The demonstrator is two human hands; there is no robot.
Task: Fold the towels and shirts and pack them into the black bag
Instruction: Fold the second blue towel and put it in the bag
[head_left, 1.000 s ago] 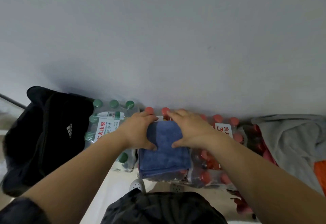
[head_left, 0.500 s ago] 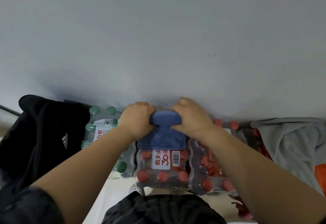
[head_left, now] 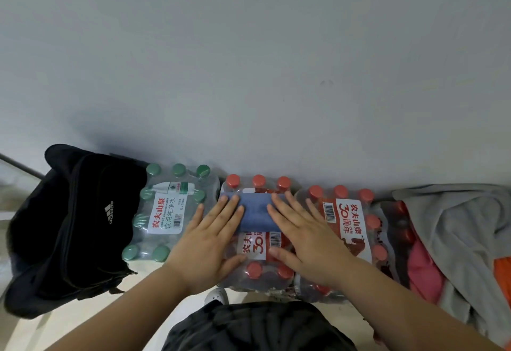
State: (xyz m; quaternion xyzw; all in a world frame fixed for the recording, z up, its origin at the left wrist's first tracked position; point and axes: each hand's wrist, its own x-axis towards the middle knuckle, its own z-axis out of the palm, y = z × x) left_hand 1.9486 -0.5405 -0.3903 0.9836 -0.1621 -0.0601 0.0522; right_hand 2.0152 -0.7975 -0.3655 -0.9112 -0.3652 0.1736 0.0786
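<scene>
A blue towel point(head_left: 255, 213), folded into a small flat rectangle, lies on top of the middle pack of red-capped water bottles point(head_left: 258, 265). My left hand point(head_left: 210, 242) presses its left end with straight fingers. My right hand point(head_left: 301, 237) presses its right end the same way. The black bag point(head_left: 72, 229) with a white logo slumps against the wall at the far left. A grey garment point(head_left: 464, 229) with pink cloth point(head_left: 421, 270) and orange cloth point(head_left: 503, 276) is piled at the far right.
A pack of green-capped bottles point(head_left: 166, 212) stands between the black bag and the middle pack. Another red-capped pack point(head_left: 348, 229) sits to the right. All stand against a plain grey wall point(head_left: 254, 74). Pale floor point(head_left: 69, 325) shows at the bottom left.
The towel was folded over away from me into a shorter rectangle. My hands, which gripped its far edge half a second ago, now lie flat on it.
</scene>
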